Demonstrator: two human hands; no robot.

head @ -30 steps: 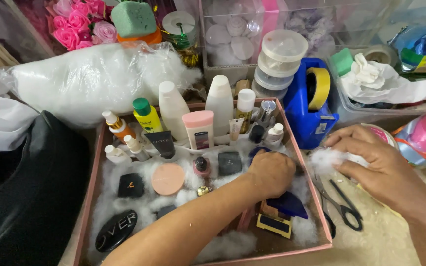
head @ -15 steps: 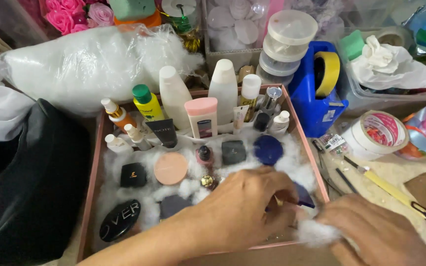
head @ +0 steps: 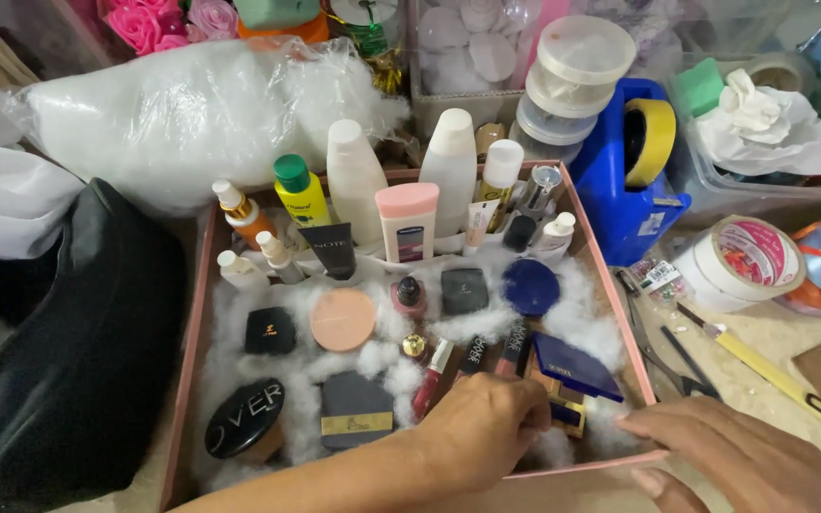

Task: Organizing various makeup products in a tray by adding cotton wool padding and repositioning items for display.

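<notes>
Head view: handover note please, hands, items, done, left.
Left hand: fist down in the pink box, at the lipstick tubes beside the blue palette; grip contents hidden.
Right hand: flat, open, at the box's right front corner by white stuffing.
Done: bottles stand along the back, compacts lie bedded in stuffing.
Left: front right corner looks unsettled; scissors and tape rolls lie outside.

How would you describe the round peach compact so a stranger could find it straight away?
Look in the pink tray lined with white stuffing. In its middle row, left of centre, lies the peach compact, beside a black square case. It is the only flat, plain peach disc there.
</notes>
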